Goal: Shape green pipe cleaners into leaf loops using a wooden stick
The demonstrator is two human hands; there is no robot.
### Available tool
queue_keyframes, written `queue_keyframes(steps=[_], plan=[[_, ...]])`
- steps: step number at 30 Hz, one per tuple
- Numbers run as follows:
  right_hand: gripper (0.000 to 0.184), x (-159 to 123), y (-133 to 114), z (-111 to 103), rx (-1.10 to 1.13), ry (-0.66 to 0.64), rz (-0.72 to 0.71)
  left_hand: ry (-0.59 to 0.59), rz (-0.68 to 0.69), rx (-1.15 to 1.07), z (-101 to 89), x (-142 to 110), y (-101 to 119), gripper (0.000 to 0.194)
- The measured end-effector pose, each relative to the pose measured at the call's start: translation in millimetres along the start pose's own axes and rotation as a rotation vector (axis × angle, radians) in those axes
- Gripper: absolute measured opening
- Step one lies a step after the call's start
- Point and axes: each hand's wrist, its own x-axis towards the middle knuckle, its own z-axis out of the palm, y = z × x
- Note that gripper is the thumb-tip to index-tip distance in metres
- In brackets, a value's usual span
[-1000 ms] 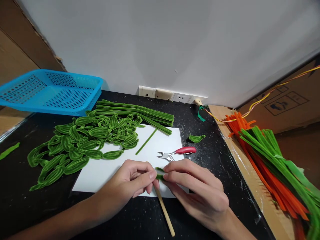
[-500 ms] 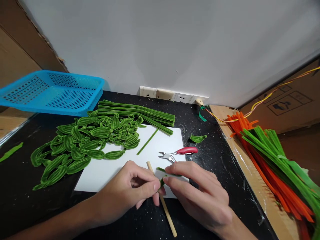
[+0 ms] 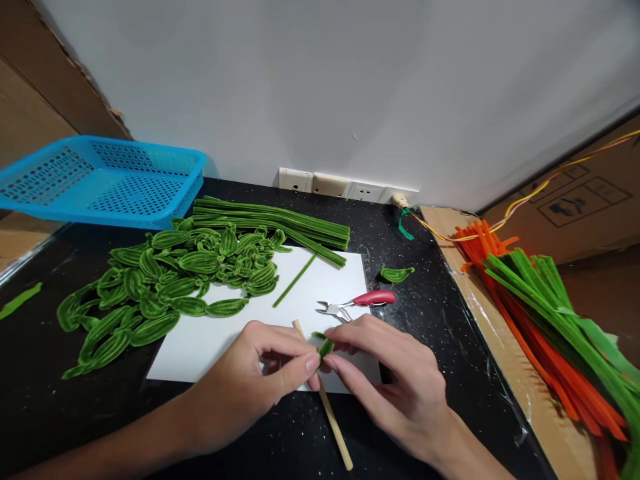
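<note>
A short green pipe cleaner (image 3: pixel 326 347), bent at its upper end, is pinched between the thumb and forefinger of my left hand (image 3: pixel 273 370). From the other side, the thumb and forefinger of my right hand (image 3: pixel 393 373) close on the same piece; its lower part is hidden by my fingers. A thin wooden stick (image 3: pixel 334 427) slants past my left fingertips; whether they grip it I cannot tell. Just beyond my right hand lie red-handled nippers (image 3: pixel 375 298), jaws pointing left, on a white sheet (image 3: pixel 190 353). A straight green pipe cleaner (image 3: pixel 294 281) rests on the sheet too.
Looped green pipe-cleaner leaves (image 3: pixel 150 280) are heaped at left, with a green bundle (image 3: pixel 270 220) behind. One leaf (image 3: pixel 397 274) lies apart at right. A blue basket (image 3: pixel 145 217) stands back left; orange strips (image 3: pixel 545 360) and green strips (image 3: pixel 565 327) lie on cardboard at right.
My right thumb and forefinger have drawn in around the green piece, which now stands more upright and bent. Its longer strand no longer stretches under the right fingers. The view has shifted slightly.
</note>
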Motion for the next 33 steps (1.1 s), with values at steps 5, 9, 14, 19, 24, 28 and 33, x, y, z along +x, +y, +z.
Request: queue_keyframes(steps=[5,9,14,19,24,28,33], plan=[[0.015,1.4,-3.6,0.5,0.029,0.056,0.028,0.039,0.053,0.025,2.3,0.4,-0.7,0.038],[0.014,0.7,-3.1,1.6,0.036,0.056,0.021,0.056,0.045,0.011,2.5,1.8,-2.1,0.037],[0.013,0.0,-2.2,2.0,0.056,0.040,0.040,0.048,0.023,0.043,2.0,1.8,-1.2,0.036],[0.015,-0.5,-1.1,2.2,0.057,0.020,0.021,0.032,-0.036,0.009,5.1,1.8,-2.9,0.034],[0.021,-4.8,2.5,3.1,-0.001,-0.008,-0.082,-0.031,-0.214,-0.255,11.8,3.9,-8.6,0.024],[0.022,-6.6,3.5,2.8,0.009,-0.029,-0.077,-0.004,-0.204,-0.252,12.7,3.4,-6.9,0.022],[0.023,-4.7,2.9,3.5,-0.012,-0.025,-0.076,0.017,-0.161,-0.165,10.7,2.1,-6.3,0.025]])
